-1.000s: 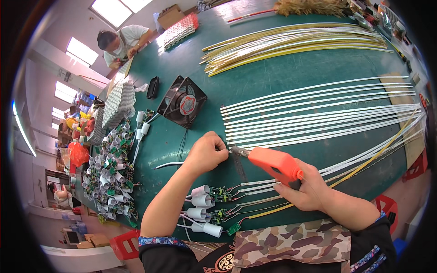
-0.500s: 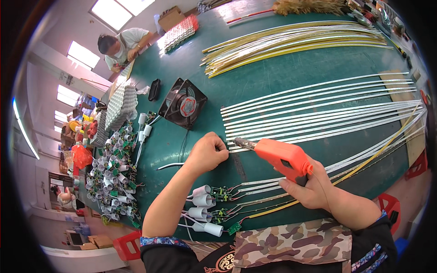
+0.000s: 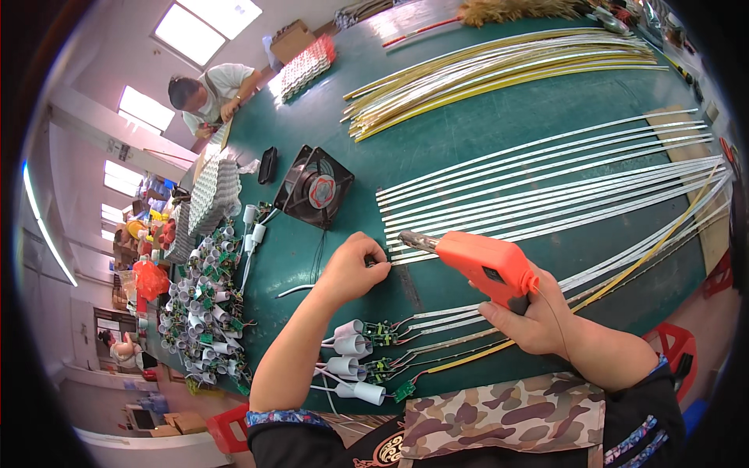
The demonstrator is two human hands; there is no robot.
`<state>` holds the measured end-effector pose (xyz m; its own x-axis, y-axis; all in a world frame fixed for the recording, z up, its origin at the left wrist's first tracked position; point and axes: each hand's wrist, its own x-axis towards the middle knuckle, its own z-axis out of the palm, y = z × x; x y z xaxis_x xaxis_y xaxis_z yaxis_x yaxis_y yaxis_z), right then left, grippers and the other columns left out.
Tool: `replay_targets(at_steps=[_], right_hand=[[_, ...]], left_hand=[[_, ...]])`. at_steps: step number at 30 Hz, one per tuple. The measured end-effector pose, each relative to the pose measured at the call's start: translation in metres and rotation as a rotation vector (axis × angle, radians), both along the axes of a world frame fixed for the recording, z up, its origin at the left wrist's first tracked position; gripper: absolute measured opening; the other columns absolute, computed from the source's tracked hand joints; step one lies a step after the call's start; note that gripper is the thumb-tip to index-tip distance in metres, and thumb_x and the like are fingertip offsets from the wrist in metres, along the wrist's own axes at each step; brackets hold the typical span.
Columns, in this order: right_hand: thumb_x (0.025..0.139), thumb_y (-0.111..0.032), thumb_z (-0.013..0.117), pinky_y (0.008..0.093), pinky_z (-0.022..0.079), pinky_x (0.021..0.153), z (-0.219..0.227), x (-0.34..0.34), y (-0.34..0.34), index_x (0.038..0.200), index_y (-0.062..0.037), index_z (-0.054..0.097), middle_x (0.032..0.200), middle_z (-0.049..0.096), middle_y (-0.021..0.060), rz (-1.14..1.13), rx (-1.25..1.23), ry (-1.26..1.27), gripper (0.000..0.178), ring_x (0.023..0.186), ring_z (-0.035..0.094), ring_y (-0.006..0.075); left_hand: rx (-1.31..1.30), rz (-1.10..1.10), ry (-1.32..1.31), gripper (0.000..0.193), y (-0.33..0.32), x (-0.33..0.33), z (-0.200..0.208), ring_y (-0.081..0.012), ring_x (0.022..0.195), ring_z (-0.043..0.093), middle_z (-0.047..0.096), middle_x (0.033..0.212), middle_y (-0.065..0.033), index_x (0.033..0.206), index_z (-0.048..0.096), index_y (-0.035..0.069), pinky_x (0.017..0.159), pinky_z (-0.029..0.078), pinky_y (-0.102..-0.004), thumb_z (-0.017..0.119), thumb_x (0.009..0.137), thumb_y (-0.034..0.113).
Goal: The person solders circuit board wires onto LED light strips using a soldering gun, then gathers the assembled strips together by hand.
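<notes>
Soldering at the strip end: items and hazards, left to right

Item 1. Heap of white lamp sockets with small green boards [image 3: 204,300], far left of the green table [image 3: 437,140]. Well apart from the hands; no part in the work in hand.

Item 2. Black fan [image 3: 314,187], standing just beyond the left hand. Its lead runs down toward that hand; a snagged lead could, in my judgement, drag the fan over.

Item 3. Left hand [image 3: 355,269]. Fingers curled shut, pinching the near end of a white light strip [image 3: 546,175] against the table. What sits between the fingertips is too small to make out. Likely risk: fingertips lie just beside the hot tip, so a small slip could burn them.

Item 4. Wired sockets [image 3: 355,366], three or four lying by the left forearm, leads trailing right. A forearm sweep could pull them loose.

Item 5. Orange soldering gun [image 3: 488,265], metal tip pointing left at the pinched strip end, just short of the fingers. Lingering there may scorch the strip.

Item 6. Right hand [image 3: 530,320]. Closed round the gun's grip from below. A thin cord hangs over the wrist; a tug on it could jog the aim.
</notes>
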<state>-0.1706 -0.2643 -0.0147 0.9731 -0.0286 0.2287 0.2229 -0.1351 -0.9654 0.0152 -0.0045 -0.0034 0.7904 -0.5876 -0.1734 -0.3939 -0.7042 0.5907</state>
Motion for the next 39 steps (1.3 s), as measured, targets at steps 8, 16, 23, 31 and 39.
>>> replay_targets(at_steps=[8,16,23,31,39], right_hand=[[0.085,-0.008,0.071,0.0308,0.050,0.080,0.011,-0.004,-0.003,0.129,0.0013,0.054,0.106,0.066,0.0107,0.007,0.045,0.094,0.048,0.090,0.062,0.0176],[0.085,-0.002,0.063,0.0248,0.051,0.067,0.023,-0.010,-0.011,0.131,0.0029,0.051,0.117,0.065,0.0128,-0.164,0.349,0.019,0.048,0.078,0.061,0.0099],[0.085,-0.001,0.061,0.0257,0.052,0.066,0.025,-0.012,-0.020,0.138,0.0044,0.045,0.118,0.063,0.0166,-0.141,0.425,0.023,0.055,0.076,0.061,0.0109],[0.088,-0.010,0.067,0.0270,0.054,0.064,0.019,-0.003,-0.011,0.135,0.0029,0.048,0.117,0.064,0.0154,-0.152,0.383,0.075,0.052,0.072,0.062,0.0117],[0.086,-0.005,0.064,0.0268,0.054,0.066,0.016,0.000,-0.014,0.135,0.0026,0.047,0.117,0.064,0.0150,-0.141,0.403,0.106,0.053,0.074,0.062,0.0122]], left_hand=[[0.243,-0.238,-0.252,0.032,0.030,-0.013,0.011,-0.0385,0.093,0.062,0.064,0.103,-0.0162,0.110,0.063,0.004,0.078,0.051,-0.0439,0.073,0.087,0.024],[0.217,-0.469,-0.154,0.037,0.045,-0.065,0.102,-0.0362,0.087,0.063,0.063,0.097,-0.0152,0.108,0.062,0.003,0.073,0.052,-0.0440,0.075,0.086,0.031],[0.225,-0.399,-0.129,0.040,0.080,-0.037,0.101,-0.0340,0.101,0.062,0.064,0.105,-0.0156,0.111,0.064,0.002,0.088,0.051,-0.0423,0.077,0.083,0.026],[0.208,0.146,-0.631,0.050,0.123,0.159,0.012,-0.0377,0.117,0.058,0.059,0.126,-0.0177,0.124,0.058,0.005,0.100,0.047,-0.0442,0.072,0.076,0.008],[0.281,0.188,-0.462,0.041,0.146,0.163,0.009,-0.0357,0.110,0.062,0.064,0.117,-0.0146,0.121,0.063,0.008,0.096,0.049,-0.0410,0.070,0.081,0.013]])
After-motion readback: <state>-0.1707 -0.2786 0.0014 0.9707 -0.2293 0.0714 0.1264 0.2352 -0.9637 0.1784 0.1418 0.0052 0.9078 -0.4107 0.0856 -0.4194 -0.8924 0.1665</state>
